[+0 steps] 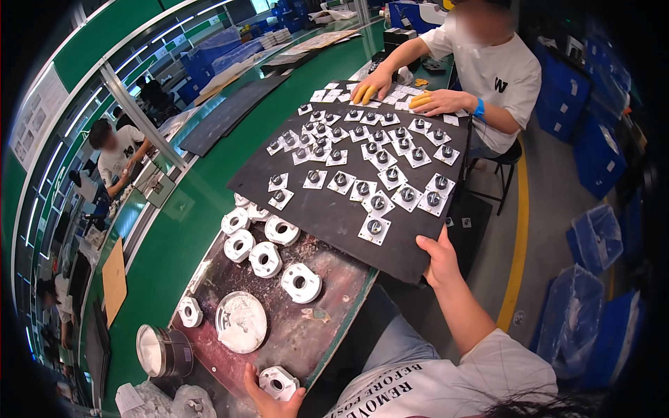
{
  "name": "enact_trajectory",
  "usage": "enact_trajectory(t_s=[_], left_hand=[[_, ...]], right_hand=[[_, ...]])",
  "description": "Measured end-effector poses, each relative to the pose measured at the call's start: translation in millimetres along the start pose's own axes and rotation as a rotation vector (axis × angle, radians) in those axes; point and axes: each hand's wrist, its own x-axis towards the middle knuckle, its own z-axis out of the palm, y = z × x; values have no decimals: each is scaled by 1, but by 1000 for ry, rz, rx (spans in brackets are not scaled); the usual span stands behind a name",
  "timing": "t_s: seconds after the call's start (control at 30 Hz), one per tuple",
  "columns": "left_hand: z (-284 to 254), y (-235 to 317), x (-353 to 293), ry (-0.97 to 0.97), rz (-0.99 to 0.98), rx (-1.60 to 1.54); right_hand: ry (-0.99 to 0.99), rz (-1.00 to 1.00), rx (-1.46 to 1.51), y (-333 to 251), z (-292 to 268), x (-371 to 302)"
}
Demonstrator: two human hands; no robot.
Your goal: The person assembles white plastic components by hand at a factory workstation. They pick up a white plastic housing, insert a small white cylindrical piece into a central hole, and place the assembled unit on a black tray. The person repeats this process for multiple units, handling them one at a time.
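My left hand (270, 409) is at the lower edge, closed around a white ring-shaped part (277, 383) with a round hole through its middle. My right hand (440, 260) grips the near right corner of a black flat board (306, 209), thumb on top and the other fingers hidden beneath. Spread over the board are several square white plates (374, 228), each with a dark round piece at its centre. Beneath the board's left edge, more white ring-shaped parts (265, 260) lie on a stained reddish work board (334, 317).
A round dish of white paste (241, 322) and an open tin (164, 352) stand near my left hand. Across from me, a co-worker (488, 76) with yellow finger covers touches plates on the board's far end. Blue bins (589, 306) line the right side; plastic bags (164, 400) lie lower left.
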Motion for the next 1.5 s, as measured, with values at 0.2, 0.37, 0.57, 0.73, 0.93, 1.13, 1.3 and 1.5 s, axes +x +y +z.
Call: enact_trajectory(t_s=[0.2,0.37,0.57,0.73,0.93,1.13,1.3,1.5], left_hand=[[14,33,-18,-39,480,342],[13,33,-20,-60,432,267],[12,30,-19,-62,438,266],[11,27,-18,-63,424,255],[12,28,-17,-67,431,234],[11,26,-17,-65,442,238],[11,27,-18,-63,429,261],[10,25,-17,-62,447,260]], right_hand=[[-9,-15,-17,2,0,0],[-22,-18,-33,2,0,1],[2,-41,-56,3,1,3],[-20,-37,-36,5,0,4],[5,-60,-44,6,0,5],[2,-46,-46,5,1,4],[-29,-35,-23,6,-2,4],[-34,-35,-21,7,-1,3]])
